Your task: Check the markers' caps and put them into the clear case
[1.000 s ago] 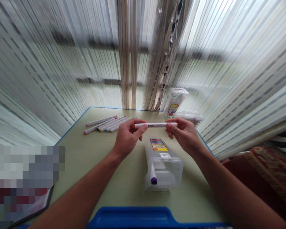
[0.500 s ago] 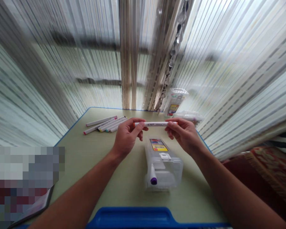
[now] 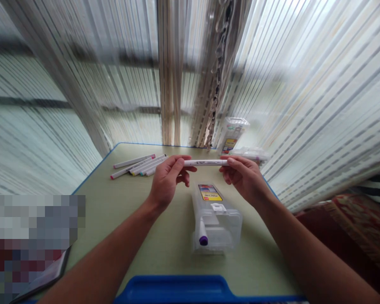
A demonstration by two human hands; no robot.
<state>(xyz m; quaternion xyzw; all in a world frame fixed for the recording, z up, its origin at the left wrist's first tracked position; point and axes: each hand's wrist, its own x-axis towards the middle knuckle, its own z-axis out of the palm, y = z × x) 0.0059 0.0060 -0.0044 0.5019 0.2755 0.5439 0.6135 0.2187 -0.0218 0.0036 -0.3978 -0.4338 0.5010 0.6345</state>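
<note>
A white marker (image 3: 207,162) is held level between my two hands, above the table. My left hand (image 3: 167,175) pinches one end with thumb and fingers, and my right hand (image 3: 242,173) pinches the other. The fingers cover both tips of the marker. Below it lies a clear plastic case (image 3: 220,223) on its side, its open end facing me, with a yellow label on top. Inside the case's left corner rests a marker with a purple end (image 3: 203,240). Left of my left hand, several white markers (image 3: 134,164) with coloured ends lie in a loose pile.
The pale green table (image 3: 101,211) has a blue rim and a blue tray (image 3: 177,289) at its front edge. Another clear case (image 3: 232,135) stands upright at the back right, beside a clear plastic item (image 3: 250,153) lying flat. String curtains (image 3: 129,84) hang behind.
Both hands' grips have shifted on the marker, and its orange ends, visible before, are now covered by my fingers. The case and the pile stay in place.
</note>
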